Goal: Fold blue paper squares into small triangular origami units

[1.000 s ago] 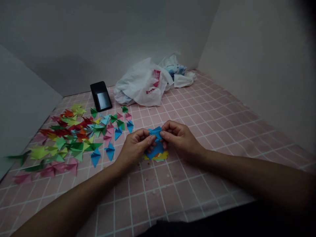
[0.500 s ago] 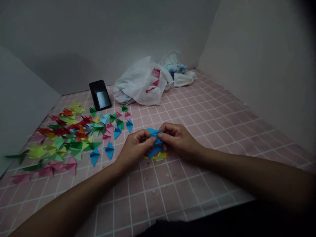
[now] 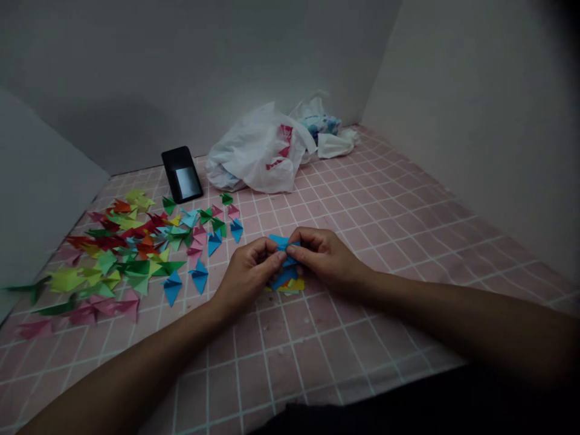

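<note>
My left hand (image 3: 249, 272) and my right hand (image 3: 324, 254) meet at the middle of the pink gridded surface (image 3: 362, 229). Both pinch a small piece of blue paper (image 3: 283, 244) between thumb and fingers, folded partway. Under the hands lies a small stack of paper squares (image 3: 292, 285), with yellow and orange edges showing. To the left is a spread of folded paper triangles (image 3: 131, 248) in green, red, pink, blue and yellow.
A black phone (image 3: 182, 174) leans against the back wall. A white plastic bag (image 3: 260, 151) and crumpled tissue packs (image 3: 330, 136) lie at the back. Grey panels wall in the left, back and right sides.
The blue paper has been folded smaller between my fingers, and both hands have drawn slightly closer together. The view has tilted down slightly.
</note>
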Demonstrator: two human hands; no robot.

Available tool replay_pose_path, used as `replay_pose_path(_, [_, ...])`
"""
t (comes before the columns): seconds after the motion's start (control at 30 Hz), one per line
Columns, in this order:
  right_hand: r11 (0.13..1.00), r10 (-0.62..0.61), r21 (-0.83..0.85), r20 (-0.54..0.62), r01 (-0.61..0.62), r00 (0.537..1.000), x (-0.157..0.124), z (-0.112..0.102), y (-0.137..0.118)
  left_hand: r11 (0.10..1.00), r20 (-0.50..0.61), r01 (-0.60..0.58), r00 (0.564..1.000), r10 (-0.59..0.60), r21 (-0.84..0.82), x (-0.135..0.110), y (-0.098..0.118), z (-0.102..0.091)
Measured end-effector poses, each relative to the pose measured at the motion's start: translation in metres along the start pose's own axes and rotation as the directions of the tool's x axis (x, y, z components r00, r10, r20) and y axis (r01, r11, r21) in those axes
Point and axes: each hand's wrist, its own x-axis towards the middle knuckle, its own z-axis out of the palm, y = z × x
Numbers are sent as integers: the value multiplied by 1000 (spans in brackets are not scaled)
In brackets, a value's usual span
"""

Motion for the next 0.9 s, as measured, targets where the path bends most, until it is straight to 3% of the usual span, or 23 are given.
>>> replay_pose_path(0.27, [981, -132, -140, 4, 132, 991, -1, -1, 1, 1000, -30, -10, 1000, 10, 2, -1, 1, -3])
replay_pose_path(0.53, [970, -168, -173, 25, 169, 986, 0, -2, 2, 1000, -48, -18, 999, 17, -12, 0, 2, -1])
replay_pose_path(0.9, [1000, 19, 15, 14, -20, 1000, 0, -2, -1, 999, -158, -29, 987, 32, 21, 0, -1, -2])
